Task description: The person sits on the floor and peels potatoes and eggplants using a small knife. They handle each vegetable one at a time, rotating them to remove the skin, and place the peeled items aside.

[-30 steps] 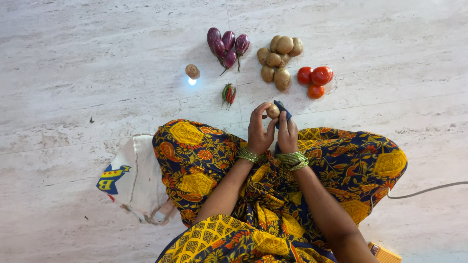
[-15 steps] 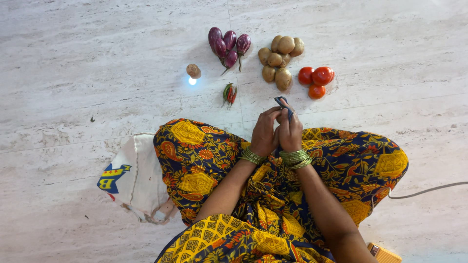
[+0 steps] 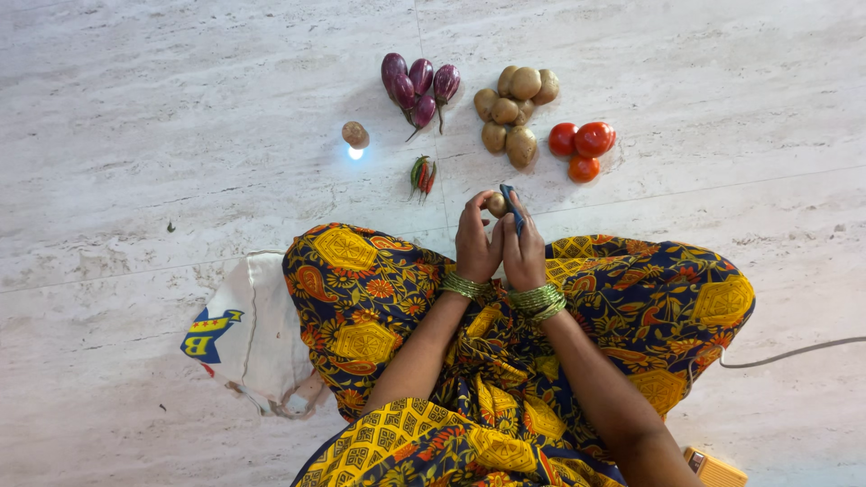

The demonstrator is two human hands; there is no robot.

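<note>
My left hand (image 3: 475, 240) holds a small brown potato (image 3: 496, 205) at its fingertips. My right hand (image 3: 524, 251) grips a dark blue peeler (image 3: 511, 204) pressed against that potato. Both hands are raised over my lap, just above my patterned skirt (image 3: 379, 289). On the floor beyond them lie a heap of potatoes (image 3: 514, 113), three purple aubergines (image 3: 417, 83), red tomatoes (image 3: 585, 142) and a few chillies (image 3: 421, 175).
A single potato (image 3: 355, 134) lies apart at the left beside a bright light spot. A white cloth bag (image 3: 245, 332) lies by my left knee. A grey cable (image 3: 794, 353) runs off to the right, and an orange box corner (image 3: 717, 469) shows below.
My hands dipped toward my lap and have come back up and forward, still holding the potato and peeler. The vegetables on the floor have not moved.
</note>
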